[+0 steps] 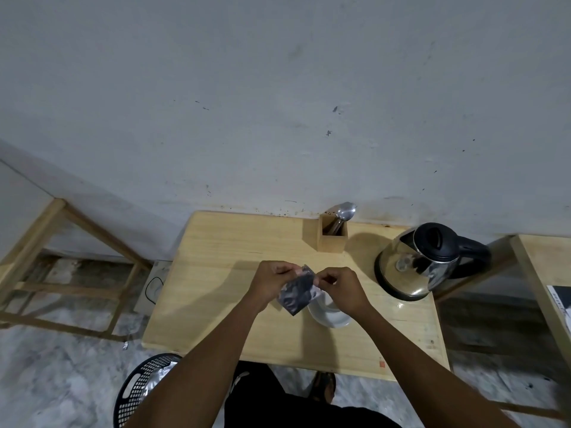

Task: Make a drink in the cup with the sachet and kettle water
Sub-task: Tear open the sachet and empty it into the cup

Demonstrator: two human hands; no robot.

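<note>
A dark, shiny sachet (296, 291) hangs above the wooden table (216, 304), pinched at its top by both hands. My left hand (273, 281) grips the top left corner and my right hand (340, 288) grips the top right edge. A white cup (329, 316) stands on the table just below and right of the sachet, partly hidden by my right hand. The steel kettle (423, 267) with its black lid and handle sits on its base at the table's right rear.
A wooden holder (332, 239) with a spoon (344, 213) stands against the wall behind the cup. A black perforated basket (145, 387) sits on the floor at the front left. Wooden frames (61, 267) flank the table on both sides.
</note>
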